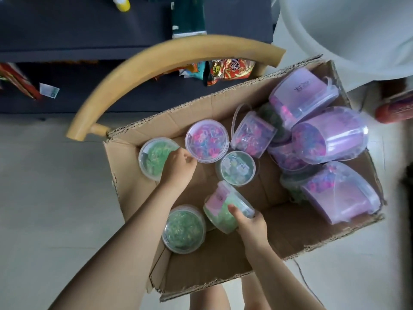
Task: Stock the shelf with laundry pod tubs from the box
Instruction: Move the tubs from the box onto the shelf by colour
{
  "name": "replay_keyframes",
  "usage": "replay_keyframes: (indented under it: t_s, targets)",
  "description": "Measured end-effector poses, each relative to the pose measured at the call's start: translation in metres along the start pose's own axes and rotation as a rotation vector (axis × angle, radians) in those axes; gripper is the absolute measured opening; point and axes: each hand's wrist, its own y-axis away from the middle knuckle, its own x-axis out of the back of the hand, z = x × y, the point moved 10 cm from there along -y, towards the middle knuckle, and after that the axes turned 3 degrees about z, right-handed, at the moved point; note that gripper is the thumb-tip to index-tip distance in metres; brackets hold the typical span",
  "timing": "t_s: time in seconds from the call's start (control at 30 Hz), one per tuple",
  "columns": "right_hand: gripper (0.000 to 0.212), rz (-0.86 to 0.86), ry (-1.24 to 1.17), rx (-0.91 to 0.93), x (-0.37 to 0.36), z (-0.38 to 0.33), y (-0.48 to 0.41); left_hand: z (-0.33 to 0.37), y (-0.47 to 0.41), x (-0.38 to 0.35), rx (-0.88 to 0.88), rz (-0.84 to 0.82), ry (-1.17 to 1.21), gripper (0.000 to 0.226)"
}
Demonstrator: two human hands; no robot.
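Head view: right hand (251,224) clamps the tilted green tub (225,206); left hand (178,168), fingers curled together, grips nothing. Tub likely rigid, slick: grasp its sidewall.

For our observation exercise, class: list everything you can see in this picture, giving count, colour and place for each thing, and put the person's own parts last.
Cardboard box: one, brown, open, on the pale floor.
Green tubs: four small, clear with green contents, in the box's left half; three upright, one tilted.
Small purple tubs: two, pink and blue contents, box's middle; one upright, one on its side.
Large purple tubs: at least four, heaped at the box's right.
Wooden chair back: one, tan, curved, behind the box.
Shelf: dark, at the top.
Snack packets: several, red, on the shelf.
Left hand: at an upright green tub's rim.
Right hand: gripping the tilted green tub.
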Motion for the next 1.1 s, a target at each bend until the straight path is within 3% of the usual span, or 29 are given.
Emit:
replay_keyframes:
  t_s: [0.1,0.23,0.33,0.4,0.5,0.6,0.97,1.1]
  targets:
    - [0.076,-0.036,0.084,0.087,0.017,-0.02,0.012,0.003,-0.011,-0.007,0.035,-0.012,-0.052,0.038]
    - [0.094,-0.039,0.1,0.188,0.039,-0.048,0.019,-0.003,-0.02,-0.027,0.135,-0.054,0.024,0.054]
    - [0.066,-0.036,0.035,0.237,0.051,-0.066,0.018,-0.006,-0.023,-0.035,0.194,-0.022,0.186,0.055]
    - [0.062,-0.039,-0.009,0.267,0.055,-0.08,0.018,-0.007,-0.019,-0.032,0.221,0.035,0.301,0.049]
    - [0.073,-0.038,-0.027,0.313,0.054,-0.1,0.015,0.0,-0.014,-0.032,0.146,0.037,0.513,0.046]
    - [0.08,-0.047,-0.038,0.313,0.047,-0.11,0.005,0.015,-0.016,-0.032,0.033,-0.029,0.632,0.065]
    - [0.088,-0.033,-0.181,0.328,0.04,-0.121,-0.015,0.074,-0.031,-0.041,-0.576,-0.148,-0.234,0.106]
    - [0.092,-0.046,-0.218,0.324,0.039,-0.12,-0.014,0.074,-0.04,-0.047,-0.633,-0.293,-0.408,0.121]
